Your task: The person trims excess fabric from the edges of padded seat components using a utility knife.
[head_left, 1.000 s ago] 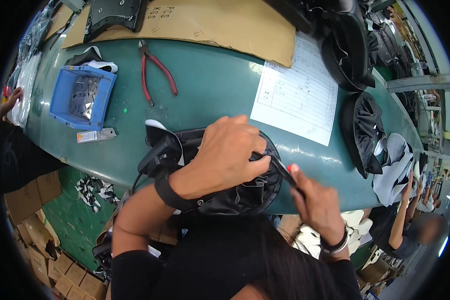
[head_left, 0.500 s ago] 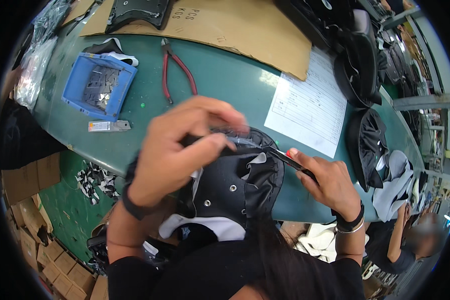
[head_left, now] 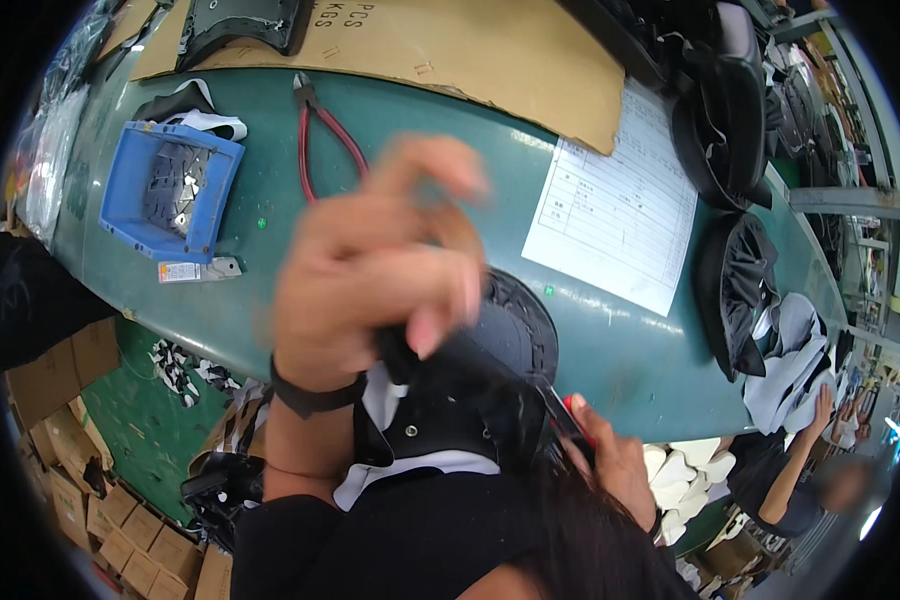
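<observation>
Your left hand (head_left: 375, 270) is blurred over the black moulded piece (head_left: 515, 320), fingers half curled; whether they pinch the dark material beneath, you cannot tell from this view. Your right hand (head_left: 622, 465) is closed around a knife (head_left: 572, 428), thumb by its red slider, the blade at the piece's right edge. Half a second ago that blade was at the far right of the rim; now it sits nearer you, which suggests the cut has advanced along that side. The piece itself lies at the near edge of the table (head_left: 640, 365), partly against you.

Farther out, red-handled pliers (head_left: 304, 150) lie half behind your left hand, with a blue bin (head_left: 208, 205) of metal bits to their left. Brown cardboard (head_left: 470, 75) covers the far side, a paper sheet (head_left: 615, 230) lies right, and another black piece (head_left: 740, 300) sits beyond that. Past the table, boxes (head_left: 135, 535) crowd the green floor (head_left: 160, 435) at left, and a co-worker (head_left: 785, 505) is at right.
</observation>
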Tool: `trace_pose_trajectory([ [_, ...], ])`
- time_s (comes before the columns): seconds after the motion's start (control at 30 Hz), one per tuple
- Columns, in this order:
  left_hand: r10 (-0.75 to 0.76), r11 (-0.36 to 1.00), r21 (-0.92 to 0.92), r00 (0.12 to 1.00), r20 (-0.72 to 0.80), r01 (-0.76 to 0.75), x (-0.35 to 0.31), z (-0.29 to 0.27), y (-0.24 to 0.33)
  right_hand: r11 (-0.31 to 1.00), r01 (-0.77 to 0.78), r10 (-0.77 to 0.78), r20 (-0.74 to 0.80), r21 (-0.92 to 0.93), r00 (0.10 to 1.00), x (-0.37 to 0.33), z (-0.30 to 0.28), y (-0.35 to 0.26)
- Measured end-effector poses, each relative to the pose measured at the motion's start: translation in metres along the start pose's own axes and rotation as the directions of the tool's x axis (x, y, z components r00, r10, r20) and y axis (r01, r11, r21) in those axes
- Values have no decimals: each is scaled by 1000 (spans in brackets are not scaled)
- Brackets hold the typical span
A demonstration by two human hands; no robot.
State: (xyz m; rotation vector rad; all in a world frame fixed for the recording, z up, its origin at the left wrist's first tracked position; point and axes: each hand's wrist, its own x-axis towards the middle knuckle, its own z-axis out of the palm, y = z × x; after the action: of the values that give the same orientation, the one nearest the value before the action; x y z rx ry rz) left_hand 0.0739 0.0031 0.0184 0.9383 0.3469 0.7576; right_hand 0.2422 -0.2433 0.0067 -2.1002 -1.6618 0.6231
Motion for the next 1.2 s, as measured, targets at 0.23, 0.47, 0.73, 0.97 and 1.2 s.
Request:
trace_pose_trajectory([
  [0.23,-210,101,911,886,413,-401,-45,12,-42,992,42,-5,299,-117,954,44,-29,-5],
  [0.47,251,932,248,965,79,-263,-39,5,-37,999,39,-31,316,-19,948,-14,-27,8],
  [0.73,-214,63,931,906,364,-359,-51,30,-45,955,192,-90,398,-226,913,35,-47,11],
  [0.97,-81,695,712,974,210,-95,-27,6,-54,987,33,41,443,-158,895,20,-34,11],
  [1.2,-327,945,-13,945,15,327,-19,-2,-39,998,-16,17,13,-65,1000,3,1,0],
])
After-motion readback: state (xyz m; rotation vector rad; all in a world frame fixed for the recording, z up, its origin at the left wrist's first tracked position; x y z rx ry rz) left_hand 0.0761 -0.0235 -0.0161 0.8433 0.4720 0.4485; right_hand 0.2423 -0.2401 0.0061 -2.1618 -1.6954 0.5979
